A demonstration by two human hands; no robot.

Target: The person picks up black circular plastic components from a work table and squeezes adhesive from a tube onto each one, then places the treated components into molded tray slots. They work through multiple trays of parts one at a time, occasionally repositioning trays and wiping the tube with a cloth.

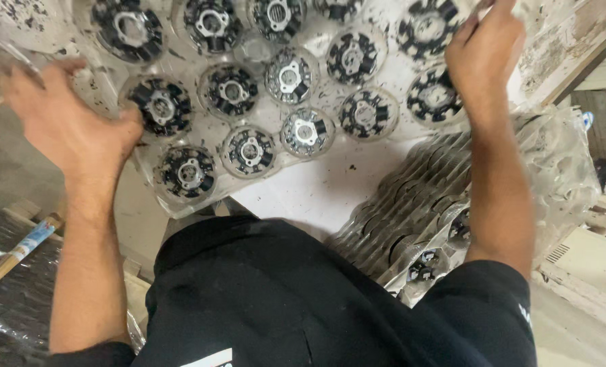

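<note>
Nearest the camera, the person's black shirt (pixel 282 299) fills the lower middle of the view and hides the near edge of the white table (pixel 323 187). Just to its right a stack of clear plastic trays (pixel 418 204) lies on its side, wrapped in crinkled film, the parts inside too blurred to make out. At lower left a wooden stick (pixel 18 255) lies on dark sheeting, cut off by the frame. Farther out, the left hand (pixel 65 122) grips the near left corner of a clear blister tray (pixel 181 204), thumb pressed on top and fingers out of sight beneath it. The tray, held over the table, carries rows of round black-and-white parts with metal centres (pixel 248 151), one per pocket; its far rows are cut off at the top. The right hand (pixel 483 51) closes on the tray's far right edge, its fingertips lost at the frame's top.
</note>
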